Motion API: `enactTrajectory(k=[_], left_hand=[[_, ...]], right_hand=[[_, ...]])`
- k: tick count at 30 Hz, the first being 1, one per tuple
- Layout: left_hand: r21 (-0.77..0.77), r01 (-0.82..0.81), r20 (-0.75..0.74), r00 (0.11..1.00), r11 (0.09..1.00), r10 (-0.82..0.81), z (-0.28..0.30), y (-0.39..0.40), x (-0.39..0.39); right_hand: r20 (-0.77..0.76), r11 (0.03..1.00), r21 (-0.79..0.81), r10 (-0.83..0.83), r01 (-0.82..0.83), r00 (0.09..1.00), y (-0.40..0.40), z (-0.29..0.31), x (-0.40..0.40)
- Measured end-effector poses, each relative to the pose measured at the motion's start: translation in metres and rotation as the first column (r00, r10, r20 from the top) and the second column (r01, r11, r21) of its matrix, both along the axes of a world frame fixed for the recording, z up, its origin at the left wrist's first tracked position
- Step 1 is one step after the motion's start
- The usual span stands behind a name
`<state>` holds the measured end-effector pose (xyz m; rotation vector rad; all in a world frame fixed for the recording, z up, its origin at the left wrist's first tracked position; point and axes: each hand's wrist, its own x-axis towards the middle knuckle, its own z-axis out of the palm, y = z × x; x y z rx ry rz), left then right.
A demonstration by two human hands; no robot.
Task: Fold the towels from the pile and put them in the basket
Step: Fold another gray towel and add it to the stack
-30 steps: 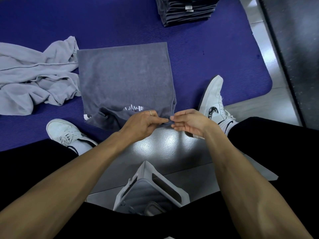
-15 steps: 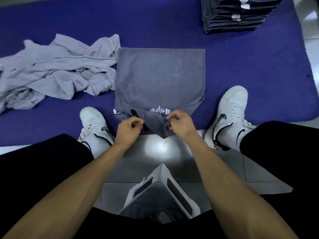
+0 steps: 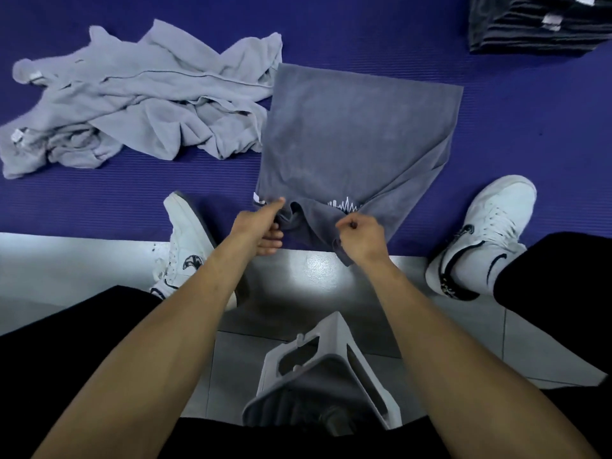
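A pale plastic stool [image 3: 326,369] is sitting nearest, between the forearms. Beyond it, the left hand [image 3: 260,223] is pinching the near edge of the dark grey towel [image 3: 354,140], thumb stretched forward, while the right hand [image 3: 361,236] is gripping the same edge with curled fingers. The towel is lying flat on the purple mat [image 3: 516,134] past the fingertips. Left of it, crumpled light grey towels [image 3: 139,104] are lying heaped; far right, a stack of folded dark towels [image 3: 536,24] is sitting.
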<state>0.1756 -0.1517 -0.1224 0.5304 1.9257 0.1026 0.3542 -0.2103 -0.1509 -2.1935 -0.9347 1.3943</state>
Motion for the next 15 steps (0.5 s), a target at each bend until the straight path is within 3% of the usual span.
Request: enactTrajectory(k=[4,7,11,15], left_hand=[[0.007,0.105,-0.057,0.993,0.994,-0.104,-0.004,-0.002,-0.005],[0.176,0.101,-0.069,0.994,0.979,-0.09,-0.01,-0.02,-0.022],[0.496,0.056,-0.014,0.998,0.867,-0.057,0.001,-0.04,-0.043],[0.645,0.217,-0.021,0.963,0.732,-0.268,0.017,-0.043,-0.046]], right_hand=[[-0.001,1.0,0.021,0.021,-0.021,1.0,-0.001,0.005,0.0],[-0.001,0.998,0.059,0.022,-0.022,1.0,-0.003,0.012,0.004],[0.0,0.981,0.196,0.01,-0.01,1.0,-0.01,0.02,0.014],[0.063,0.956,0.278,0.081,-0.096,0.995,-0.018,0.038,0.033]])
